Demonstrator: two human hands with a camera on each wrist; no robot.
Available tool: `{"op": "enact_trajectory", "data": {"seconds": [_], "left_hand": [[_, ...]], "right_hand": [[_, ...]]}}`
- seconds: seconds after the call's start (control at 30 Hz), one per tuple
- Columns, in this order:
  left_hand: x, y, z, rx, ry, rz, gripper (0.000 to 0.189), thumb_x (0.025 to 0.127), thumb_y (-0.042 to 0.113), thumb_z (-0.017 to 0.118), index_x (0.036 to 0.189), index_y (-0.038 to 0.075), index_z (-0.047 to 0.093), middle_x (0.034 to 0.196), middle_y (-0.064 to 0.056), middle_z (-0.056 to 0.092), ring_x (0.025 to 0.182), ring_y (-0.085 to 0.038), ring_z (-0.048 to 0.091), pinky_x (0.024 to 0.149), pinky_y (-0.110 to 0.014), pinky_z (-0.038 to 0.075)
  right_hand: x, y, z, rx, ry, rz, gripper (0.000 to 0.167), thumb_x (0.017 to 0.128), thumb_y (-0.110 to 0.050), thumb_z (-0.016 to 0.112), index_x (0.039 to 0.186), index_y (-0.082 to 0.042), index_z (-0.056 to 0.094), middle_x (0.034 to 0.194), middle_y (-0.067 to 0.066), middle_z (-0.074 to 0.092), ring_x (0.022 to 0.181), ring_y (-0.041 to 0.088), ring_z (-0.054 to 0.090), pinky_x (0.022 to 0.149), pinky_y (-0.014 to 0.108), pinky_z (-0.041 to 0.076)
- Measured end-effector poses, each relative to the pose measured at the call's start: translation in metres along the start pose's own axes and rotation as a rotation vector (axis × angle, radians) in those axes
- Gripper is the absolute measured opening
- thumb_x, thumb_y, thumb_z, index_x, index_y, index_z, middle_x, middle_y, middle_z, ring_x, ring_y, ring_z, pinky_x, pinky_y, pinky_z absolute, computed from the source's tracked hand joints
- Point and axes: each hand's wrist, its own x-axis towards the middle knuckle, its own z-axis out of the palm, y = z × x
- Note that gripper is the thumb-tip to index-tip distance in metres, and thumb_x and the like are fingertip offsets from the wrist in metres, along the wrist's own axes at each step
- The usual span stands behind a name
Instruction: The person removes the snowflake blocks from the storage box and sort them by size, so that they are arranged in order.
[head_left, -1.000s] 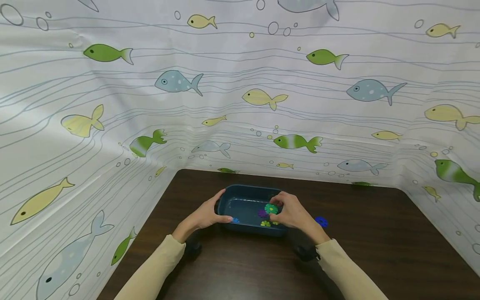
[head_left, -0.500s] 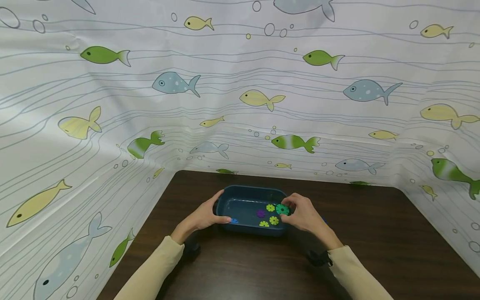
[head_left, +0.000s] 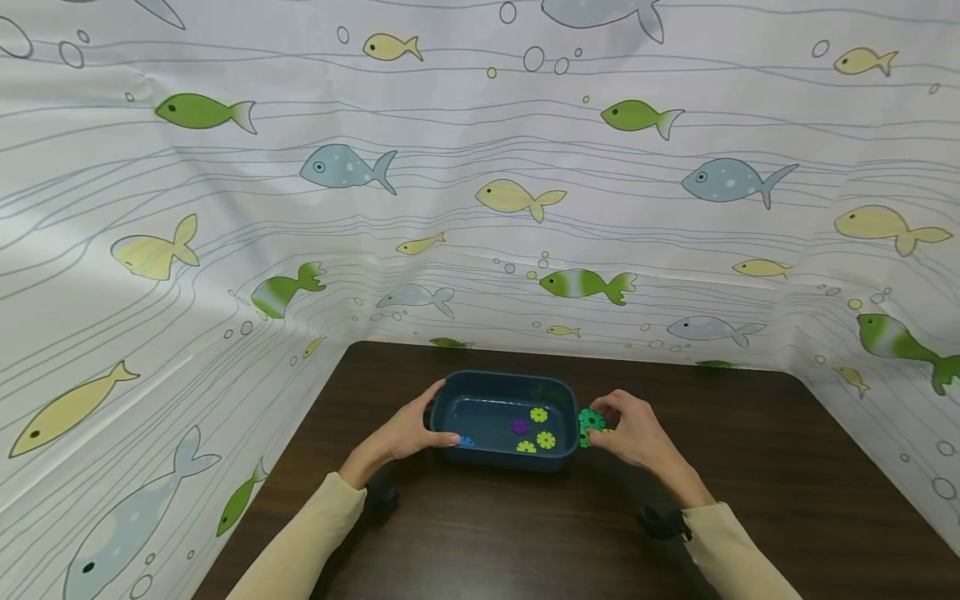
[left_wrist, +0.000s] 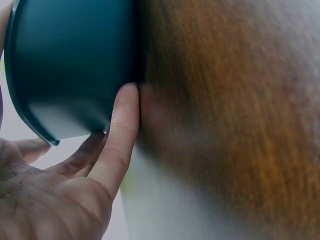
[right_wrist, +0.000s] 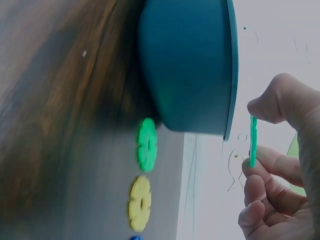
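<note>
A dark blue-green plastic tub (head_left: 502,458) stands on the table. At its left end my left hand (head_left: 405,430) grips it, thumb over the near rim and fingers along the outside wall, as the left wrist view (left_wrist: 65,192) also bears out. Beyond the tub's right side, my right hand (head_left: 636,429) pinches a green flower-shaped disc (right_wrist: 253,141) between thumb and fingers, above the table. Below it lie another green disc (right_wrist: 147,145), a yellow disc (right_wrist: 140,203) and a blue one (right_wrist: 136,237), partly cut off. Inside the tub are a purple disc (head_left: 521,427), several yellow-green discs (head_left: 546,440) and a blue disc (head_left: 466,441).
The dark wooden table (head_left: 487,533) reaches in front of the tub and to its right. A white sheet printed with fish (head_left: 517,197) rises behind the table and along both sides.
My right hand has carried the green disc rightward, from over the tub to outside its right wall, uncovering the yellow-green discs. My left hand stays on the tub.
</note>
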Motion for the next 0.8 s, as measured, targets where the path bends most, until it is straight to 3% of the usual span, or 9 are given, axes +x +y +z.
{"op": "enact_trajectory", "data": {"seconds": [0.4,0.8], "left_hand": [[0.001,-0.001,0.000,0.012,-0.001,0.001,0.123,0.086,0.057,0.088,0.176,0.013,0.016,0.179,-0.026,0.027,0.154,-0.052,0.045,0.122,-0.074,0.041],[0.001,-0.001,0.000,0.012,0.003,-0.003,0.124,0.086,0.059,0.087,0.176,0.012,0.016,0.178,-0.027,0.029,0.153,-0.052,0.047,0.122,-0.074,0.042]], "right_hand": [[-0.014,0.029,-0.013,-0.049,0.020,0.068,0.027,0.085,-0.007,0.085,0.111,-0.001,0.078,0.104,0.008,0.071,0.091,0.019,0.064,0.076,0.025,0.055],[-0.028,0.059,-0.025,-0.110,0.019,0.120,0.031,0.087,-0.014,0.087,0.113,0.001,0.078,0.106,0.014,0.071,0.090,0.023,0.065,0.074,0.029,0.054]]}}
